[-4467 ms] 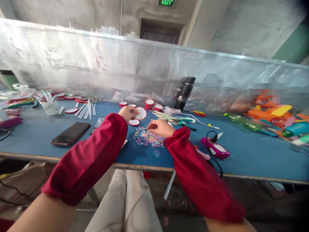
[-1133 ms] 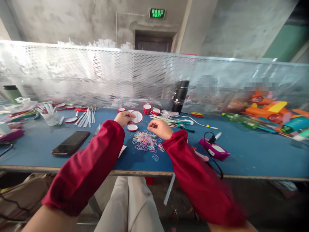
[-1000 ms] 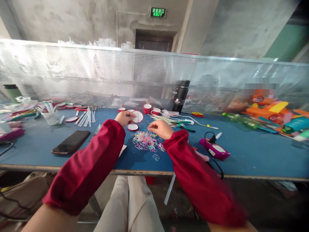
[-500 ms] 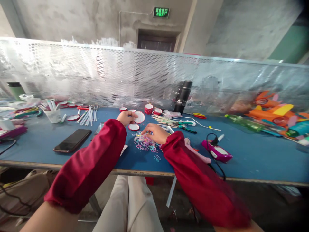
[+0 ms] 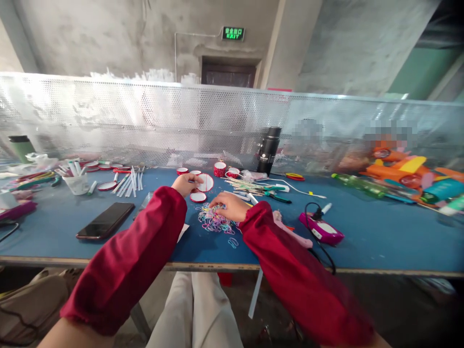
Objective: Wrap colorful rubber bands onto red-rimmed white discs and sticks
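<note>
Fingers of the right hand (image 5: 227, 206) curl down, tips together, into the pile of coloured rubber bands (image 5: 213, 220) on the blue table (image 5: 380, 232); whether they pinch a band I cannot tell. The left hand (image 5: 184, 183) is closed on a thin stick, its tip lying against a white disc with a red rim (image 5: 206, 182). A smaller red-rimmed disc (image 5: 198, 196) lies between the two hands. A black phone (image 5: 105, 220) lies to the left, a pink device with a cable (image 5: 321, 228) to the right, and a black flask (image 5: 268, 151) stands by the mesh screen.
</note>
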Available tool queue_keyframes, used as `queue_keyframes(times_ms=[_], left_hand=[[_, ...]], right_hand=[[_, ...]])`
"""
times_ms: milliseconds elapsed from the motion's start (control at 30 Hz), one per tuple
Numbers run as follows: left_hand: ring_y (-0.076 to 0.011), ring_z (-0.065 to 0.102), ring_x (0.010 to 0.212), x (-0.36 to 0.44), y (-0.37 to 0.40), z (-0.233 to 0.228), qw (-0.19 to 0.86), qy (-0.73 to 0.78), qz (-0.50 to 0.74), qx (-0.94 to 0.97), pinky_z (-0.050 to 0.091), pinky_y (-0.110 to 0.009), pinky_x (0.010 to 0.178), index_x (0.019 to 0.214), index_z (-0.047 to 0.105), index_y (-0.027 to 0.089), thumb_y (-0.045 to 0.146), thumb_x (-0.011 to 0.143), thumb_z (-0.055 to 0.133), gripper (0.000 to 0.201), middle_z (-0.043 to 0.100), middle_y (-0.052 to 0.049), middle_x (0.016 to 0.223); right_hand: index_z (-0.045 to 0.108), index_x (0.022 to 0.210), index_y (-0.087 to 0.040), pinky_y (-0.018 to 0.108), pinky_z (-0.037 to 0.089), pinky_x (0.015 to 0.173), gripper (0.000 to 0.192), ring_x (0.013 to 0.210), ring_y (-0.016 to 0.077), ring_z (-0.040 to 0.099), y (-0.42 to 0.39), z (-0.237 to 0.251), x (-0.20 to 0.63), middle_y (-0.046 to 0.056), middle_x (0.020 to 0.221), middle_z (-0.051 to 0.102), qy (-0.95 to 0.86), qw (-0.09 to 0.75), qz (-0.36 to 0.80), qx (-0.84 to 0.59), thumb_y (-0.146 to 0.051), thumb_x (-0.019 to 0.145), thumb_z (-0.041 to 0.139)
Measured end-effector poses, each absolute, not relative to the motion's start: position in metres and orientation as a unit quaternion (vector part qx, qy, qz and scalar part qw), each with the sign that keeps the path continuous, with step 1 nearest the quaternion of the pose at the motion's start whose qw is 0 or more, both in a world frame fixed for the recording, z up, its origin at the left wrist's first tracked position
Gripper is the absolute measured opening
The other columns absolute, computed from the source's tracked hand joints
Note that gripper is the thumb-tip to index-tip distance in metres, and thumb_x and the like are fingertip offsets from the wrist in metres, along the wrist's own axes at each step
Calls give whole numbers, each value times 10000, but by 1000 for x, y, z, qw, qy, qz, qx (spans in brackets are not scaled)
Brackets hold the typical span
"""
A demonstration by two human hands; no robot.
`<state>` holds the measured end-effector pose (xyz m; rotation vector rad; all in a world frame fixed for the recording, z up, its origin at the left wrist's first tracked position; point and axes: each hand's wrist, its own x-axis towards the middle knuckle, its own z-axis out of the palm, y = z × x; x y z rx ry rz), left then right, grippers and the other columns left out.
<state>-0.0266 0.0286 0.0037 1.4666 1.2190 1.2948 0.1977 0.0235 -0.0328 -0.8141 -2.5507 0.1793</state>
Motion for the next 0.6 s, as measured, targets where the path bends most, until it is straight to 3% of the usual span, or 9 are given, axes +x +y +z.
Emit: queue_keyframes(times_ms=[167, 367, 600], left_hand=[[-55, 552, 499, -27, 30, 2, 399, 484, 514, 585, 513, -202, 576, 770, 697, 109, -14, 703, 701, 141, 609, 13, 616], [-71, 578, 543, -27, 32, 1, 393, 486, 508, 593, 520, -209, 599, 783, 703, 112, 16, 714, 703, 119, 626, -2, 634], [-73, 583, 532, -27, 31, 1, 388, 489, 502, 598, 521, -207, 592, 793, 699, 110, 5, 726, 679, 126, 627, -2, 629]], right_hand=[[764, 805, -210, 283, 445, 818, 149, 853, 169, 630, 21, -30, 195, 29, 866, 713, -919, 231, 78, -310, -95, 770, 676], [757, 843, -198, 253, 447, 690, 94, 734, 137, 628, 17, -20, 197, 15, 818, 726, -870, 303, 138, -363, -204, 825, 665], [751, 843, -185, 244, 461, 630, 93, 650, 130, 636, 19, -21, 200, 6, 726, 723, -852, 314, 185, -376, -216, 805, 672]])
